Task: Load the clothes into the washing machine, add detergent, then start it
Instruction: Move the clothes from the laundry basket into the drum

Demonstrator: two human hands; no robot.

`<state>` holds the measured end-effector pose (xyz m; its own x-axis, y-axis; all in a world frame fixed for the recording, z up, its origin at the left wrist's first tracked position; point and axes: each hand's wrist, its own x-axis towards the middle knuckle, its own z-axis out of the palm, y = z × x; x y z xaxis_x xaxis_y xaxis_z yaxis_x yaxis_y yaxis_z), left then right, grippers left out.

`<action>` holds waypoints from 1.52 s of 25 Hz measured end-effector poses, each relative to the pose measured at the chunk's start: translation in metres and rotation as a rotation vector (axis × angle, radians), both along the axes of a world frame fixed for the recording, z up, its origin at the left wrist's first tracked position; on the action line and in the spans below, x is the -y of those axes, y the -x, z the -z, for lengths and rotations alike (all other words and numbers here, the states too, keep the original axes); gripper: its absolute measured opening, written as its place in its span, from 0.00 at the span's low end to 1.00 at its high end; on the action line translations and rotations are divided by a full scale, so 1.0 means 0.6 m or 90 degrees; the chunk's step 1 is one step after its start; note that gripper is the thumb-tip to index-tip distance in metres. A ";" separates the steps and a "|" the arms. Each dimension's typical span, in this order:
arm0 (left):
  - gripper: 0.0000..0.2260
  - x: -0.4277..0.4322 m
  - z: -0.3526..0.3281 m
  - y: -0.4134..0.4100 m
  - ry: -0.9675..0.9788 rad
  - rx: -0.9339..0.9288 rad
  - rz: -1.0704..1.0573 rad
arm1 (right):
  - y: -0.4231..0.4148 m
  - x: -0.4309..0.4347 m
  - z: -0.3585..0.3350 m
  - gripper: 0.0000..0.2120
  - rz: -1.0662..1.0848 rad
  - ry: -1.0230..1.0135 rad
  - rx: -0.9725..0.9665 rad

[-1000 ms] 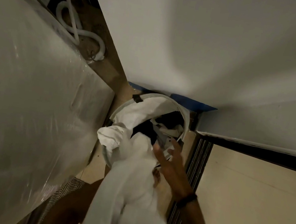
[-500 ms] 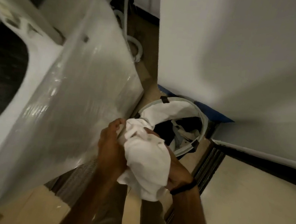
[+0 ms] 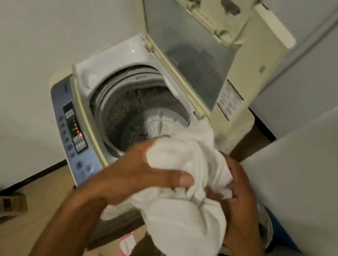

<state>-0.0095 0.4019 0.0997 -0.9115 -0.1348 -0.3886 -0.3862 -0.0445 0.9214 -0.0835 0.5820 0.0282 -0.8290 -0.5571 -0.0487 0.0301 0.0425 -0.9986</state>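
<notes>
The white garment (image 3: 188, 173) sits bunched between our left hand (image 3: 136, 175) and right hand (image 3: 238, 201), both clenched on it, at the washing machine (image 3: 125, 92) rim. We should carry it over the open drum (image 3: 135, 119), then let go cleanly.

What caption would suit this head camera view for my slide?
Both hands, left hand and right hand, carry a bundled white cloth garment toward the open top-loading washing machine's drum.
</notes>
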 end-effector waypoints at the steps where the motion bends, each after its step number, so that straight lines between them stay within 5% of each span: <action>1: 0.23 0.041 -0.006 -0.001 0.107 -0.023 -0.073 | 0.017 0.029 -0.014 0.32 -0.050 0.012 -0.026; 4: 0.22 0.143 -0.009 0.028 0.177 -0.120 -0.241 | 0.069 0.140 -0.020 0.43 -0.286 0.031 0.013; 6: 0.22 0.205 0.018 0.058 0.173 -0.127 -0.234 | 0.106 0.227 0.003 0.40 -0.301 0.010 -0.029; 9: 0.22 0.301 0.107 0.082 0.277 0.064 -0.151 | 0.147 0.339 0.074 0.36 -0.302 -0.095 -0.102; 13: 0.19 0.355 0.179 0.078 0.502 0.280 -0.036 | 0.150 0.404 0.185 0.30 -0.367 -0.409 -0.177; 18: 0.16 0.254 0.180 0.045 0.377 0.155 -0.143 | 0.094 0.261 0.143 0.08 -0.044 -0.189 -0.060; 21: 0.08 0.120 0.157 0.050 0.276 0.055 -0.145 | 0.066 0.114 0.128 0.08 0.229 -0.040 0.081; 25: 0.05 -0.065 0.202 0.076 0.111 0.056 -0.007 | 0.041 -0.078 0.275 0.07 0.533 -0.161 0.245; 28: 0.10 -0.166 0.379 0.087 0.224 0.160 0.222 | 0.015 -0.191 0.447 0.09 0.567 -0.348 0.384; 32: 0.21 -0.227 0.713 0.057 0.439 0.319 0.437 | -0.029 -0.246 0.648 0.12 0.396 -0.417 0.525; 38: 0.27 -0.232 1.076 0.045 0.806 0.128 0.667 | -0.088 -0.266 0.888 0.13 0.268 -0.541 0.458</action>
<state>-0.0365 0.5408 -0.5457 -0.7565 0.1639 -0.6331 0.1278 0.9865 0.1026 -0.0305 0.7413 -0.5045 -0.5697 0.1881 -0.8000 0.7424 0.5352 -0.4029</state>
